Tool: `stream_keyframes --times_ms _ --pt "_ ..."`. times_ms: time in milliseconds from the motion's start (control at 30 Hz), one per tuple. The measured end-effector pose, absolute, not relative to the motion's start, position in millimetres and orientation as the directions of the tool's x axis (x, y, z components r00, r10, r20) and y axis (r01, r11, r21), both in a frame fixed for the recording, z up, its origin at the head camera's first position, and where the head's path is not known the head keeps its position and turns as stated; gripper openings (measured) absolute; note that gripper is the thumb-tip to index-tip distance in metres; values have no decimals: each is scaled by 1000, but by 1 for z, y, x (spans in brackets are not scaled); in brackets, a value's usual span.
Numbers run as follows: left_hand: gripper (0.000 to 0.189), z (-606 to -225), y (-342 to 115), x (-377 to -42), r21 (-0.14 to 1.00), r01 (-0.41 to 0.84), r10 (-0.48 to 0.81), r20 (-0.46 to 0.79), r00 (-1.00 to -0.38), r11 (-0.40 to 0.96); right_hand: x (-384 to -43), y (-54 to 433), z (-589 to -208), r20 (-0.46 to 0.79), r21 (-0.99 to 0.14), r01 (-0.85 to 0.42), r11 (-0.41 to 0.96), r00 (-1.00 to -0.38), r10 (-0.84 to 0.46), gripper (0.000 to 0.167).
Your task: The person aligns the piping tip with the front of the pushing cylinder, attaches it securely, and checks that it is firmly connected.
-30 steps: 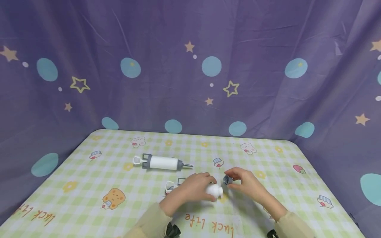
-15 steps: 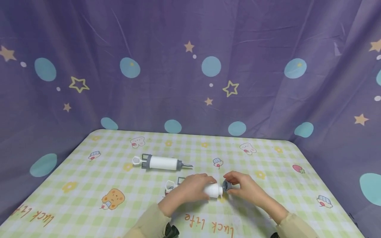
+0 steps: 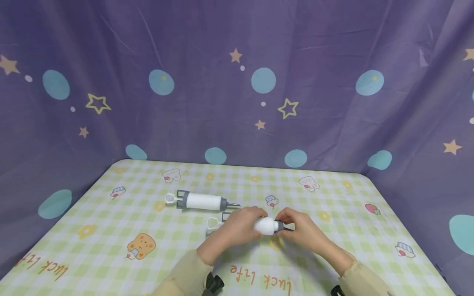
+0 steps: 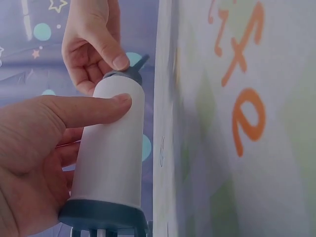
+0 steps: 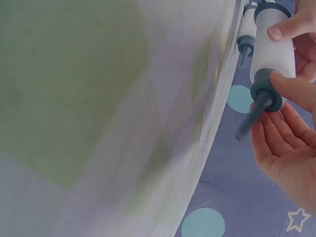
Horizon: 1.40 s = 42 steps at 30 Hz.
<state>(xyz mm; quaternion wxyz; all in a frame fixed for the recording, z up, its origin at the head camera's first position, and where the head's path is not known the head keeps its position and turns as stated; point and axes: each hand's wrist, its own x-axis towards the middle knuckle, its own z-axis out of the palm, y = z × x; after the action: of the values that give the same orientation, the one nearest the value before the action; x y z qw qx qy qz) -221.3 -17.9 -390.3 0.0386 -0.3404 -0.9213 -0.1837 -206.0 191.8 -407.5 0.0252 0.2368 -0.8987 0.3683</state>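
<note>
A large white syringe (image 3: 266,226) is held close over the table by my left hand (image 3: 242,225). In the left wrist view, the thumb and fingers wrap its white barrel (image 4: 111,158), ahead of a grey collar (image 4: 101,213). My right hand (image 3: 300,229) pinches a grey nozzle cap (image 3: 280,225) that fits over the barrel's front end. The right wrist view shows this cap (image 5: 265,89) seated against the barrel, its thin spout pointing outward, thumb on its side and fingers beneath. A white ring handle (image 3: 212,223) sticks out behind the left hand.
A second syringe (image 3: 203,202), white with grey ends and a thin spout, lies farther back to the left. Both rest area and hands are over a green checked tablecloth (image 3: 185,255). A purple curtain (image 3: 207,123) hangs behind the table.
The nozzle cap, earlier apart from the barrel with its hollow end showing, has moved left onto the barrel's front end in my right hand. The held syringe has risen slightly.
</note>
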Motion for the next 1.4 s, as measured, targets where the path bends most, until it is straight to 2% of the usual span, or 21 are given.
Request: stream_keyframes --times_ms 300,600,700,933,1167,1400 --pt "44 -385 -19 -221 293 652 618 210 -758 700 -206 189 -403 254 -657 -450 605 -888 -384 29" --pt "46 -376 -23 -222 270 655 624 200 -755 706 -205 187 -398 373 -590 -556 586 -831 -412 34" --pt "47 -375 -23 -223 259 653 619 210 -757 712 -205 186 -397 385 -595 -556 579 -831 -403 34" --pt "48 -373 -24 -222 235 656 611 241 -754 717 -206 189 -392 313 -676 -478 560 -875 -369 26" --pt "48 -371 -25 -222 191 679 627 270 -731 709 -209 194 -388 264 -721 -460 518 -873 -409 25" --pt "47 -368 -24 -219 188 688 620 315 -718 701 -210 197 -386 207 -741 -407 534 -895 -395 23"
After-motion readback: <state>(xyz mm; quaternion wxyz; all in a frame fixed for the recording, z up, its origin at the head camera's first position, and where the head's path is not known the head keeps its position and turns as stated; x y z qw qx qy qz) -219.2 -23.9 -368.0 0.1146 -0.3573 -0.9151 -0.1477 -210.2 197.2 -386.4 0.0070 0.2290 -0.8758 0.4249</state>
